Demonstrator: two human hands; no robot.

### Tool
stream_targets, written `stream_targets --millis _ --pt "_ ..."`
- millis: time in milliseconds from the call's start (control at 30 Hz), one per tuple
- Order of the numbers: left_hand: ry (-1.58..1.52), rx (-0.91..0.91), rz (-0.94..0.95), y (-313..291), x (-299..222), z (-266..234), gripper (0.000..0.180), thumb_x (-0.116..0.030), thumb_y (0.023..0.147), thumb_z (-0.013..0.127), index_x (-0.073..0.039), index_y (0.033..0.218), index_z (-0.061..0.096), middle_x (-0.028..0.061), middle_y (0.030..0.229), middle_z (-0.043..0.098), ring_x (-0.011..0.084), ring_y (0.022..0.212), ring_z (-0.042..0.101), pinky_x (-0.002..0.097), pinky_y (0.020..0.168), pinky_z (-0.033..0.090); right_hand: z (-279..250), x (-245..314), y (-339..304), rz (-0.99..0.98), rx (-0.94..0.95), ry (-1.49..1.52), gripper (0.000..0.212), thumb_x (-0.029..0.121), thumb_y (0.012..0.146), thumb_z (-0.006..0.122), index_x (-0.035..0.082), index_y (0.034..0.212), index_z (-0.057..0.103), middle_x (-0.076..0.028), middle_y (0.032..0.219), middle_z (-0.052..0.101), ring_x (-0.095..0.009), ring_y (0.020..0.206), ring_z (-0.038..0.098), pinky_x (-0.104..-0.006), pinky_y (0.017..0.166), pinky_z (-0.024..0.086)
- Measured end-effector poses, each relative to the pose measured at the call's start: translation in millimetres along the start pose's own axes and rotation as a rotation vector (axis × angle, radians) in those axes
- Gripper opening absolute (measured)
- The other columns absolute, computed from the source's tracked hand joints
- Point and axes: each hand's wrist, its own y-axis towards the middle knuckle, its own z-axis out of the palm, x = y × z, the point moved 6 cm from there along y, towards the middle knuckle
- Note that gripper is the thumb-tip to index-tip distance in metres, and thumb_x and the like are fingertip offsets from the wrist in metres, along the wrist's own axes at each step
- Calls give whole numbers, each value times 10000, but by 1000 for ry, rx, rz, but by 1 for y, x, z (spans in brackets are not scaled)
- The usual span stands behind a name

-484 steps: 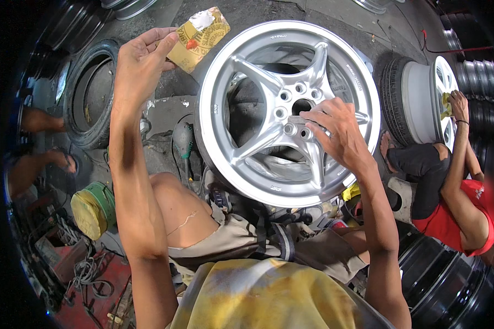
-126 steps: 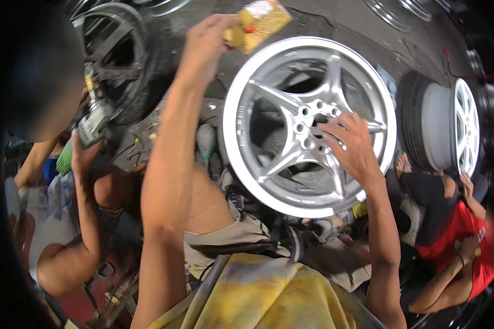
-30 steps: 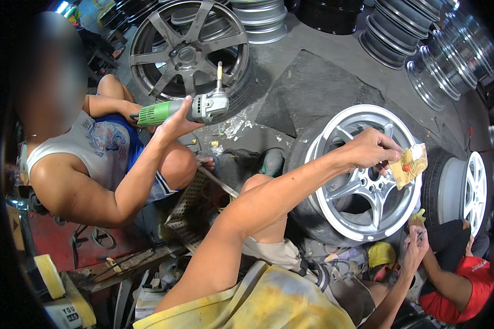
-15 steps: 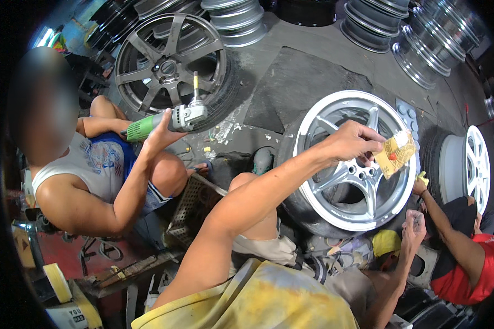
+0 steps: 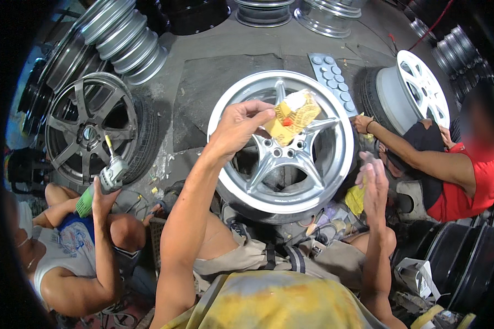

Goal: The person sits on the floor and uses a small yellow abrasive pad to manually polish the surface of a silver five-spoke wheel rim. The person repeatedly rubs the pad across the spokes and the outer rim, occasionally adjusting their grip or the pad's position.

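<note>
My left hand [image 5: 241, 127] pinches a stiff yellow printed sheet [image 5: 281, 130] between thumb and fingers, above a silver wheel rim [image 5: 280, 204]. On that sheet sit a lump of white paste [image 5: 296, 101] and a small red dab [image 5: 288, 122]. The five-spoke rim lies face up on a tire, in front of my knees. Off the rim's right edge, my right hand [image 5: 374, 183] is raised, fingers pointing up and partly apart, slightly blurred. I see nothing in it.
At left a person holds a green and grey power tool [image 5: 108, 176] beside a dark rim [image 5: 88, 134]. At right a person in red reaches toward my rim, near a white rim [image 5: 422, 88]. A grey studded pad [image 5: 333, 82] and stacked rims [image 5: 129, 46] lie beyond.
My view has swung right, so the silver rim sits nearer the middle. My left hand still holds the yellow sheet over it. My right hand's fingers have loosened from a closed pinch.
</note>
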Motion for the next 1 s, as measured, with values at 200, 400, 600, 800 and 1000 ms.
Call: stream_targets --millis 200,400,600,800,1000 --pt "67 31 26 -3 -3 0 248 -200 958 631 12 1086 650 78 922 686 105 801 656 252 686 560 56 34 -20 -102 74 -25 99 12 932 604 -46 1012 598 -93 862 617 -122 709 633 -269 639 515" --pt "80 74 41 -9 -9 4 268 -234 965 631 4 1086 650 70 930 683 102 811 662 239 678 570 90 68 -11 -300 43 -38 116 -33 894 624 -34 1009 615 -109 834 593 -153 635 631 -268 560 468" --pt "66 108 73 -11 -13 6 289 -261 972 618 -4 1102 644 77 946 684 110 845 674 240 682 583 103 81 -3 -315 23 -51 105 -23 903 620 -36 1008 624 -104 819 590 -147 608 619 -271 536 456" --pt "44 160 133 -13 -19 10 302 -272 966 626 -3 1102 639 76 959 676 123 864 684 247 670 595 110 79 -2 -260 45 -20 105 25 930 608 -48 1004 628 -100 819 606 -140 613 619 -263 540 463" --pt "22 166 128 -11 -15 6 323 -284 955 643 7 1096 635 79 965 669 136 864 681 288 685 612 118 68 -6 -140 133 90 111 41 946 597 -43 1009 633 -74 836 623 -115 624 604 -248 564 469"
